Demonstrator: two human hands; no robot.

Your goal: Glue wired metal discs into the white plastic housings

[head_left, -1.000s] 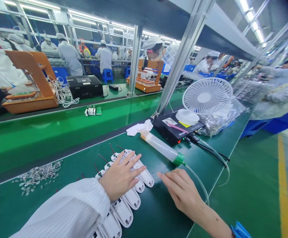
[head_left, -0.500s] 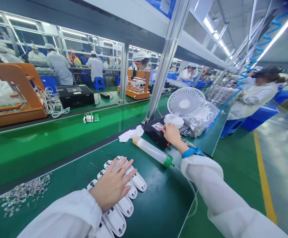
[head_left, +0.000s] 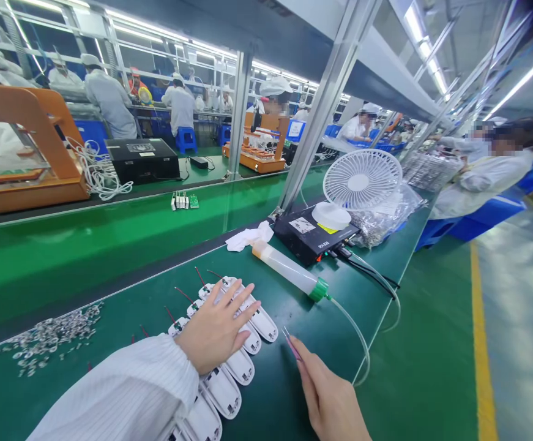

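My left hand lies flat, fingers spread, across a row of white plastic housings on the green bench. Thin red wires and small green boards show at the housings' far ends; the sleeve and hand hide several of them. To the right of the row, my right hand is closed around pink tweezers. Their two metal tips point up and left, a little apart, with nothing seen between them. Beyond both hands lies a translucent syringe barrel with a green cap and a clear hose.
Small metal parts lie in a pile at left. A black controller box carries a white round lid, beside a white fan. A crumpled tissue lies near the metal post. Co-workers sit farther back.
My right hand reached to the black box, took the pink tweezers from its top and came back beside the housings. My left hand has stayed on the row.
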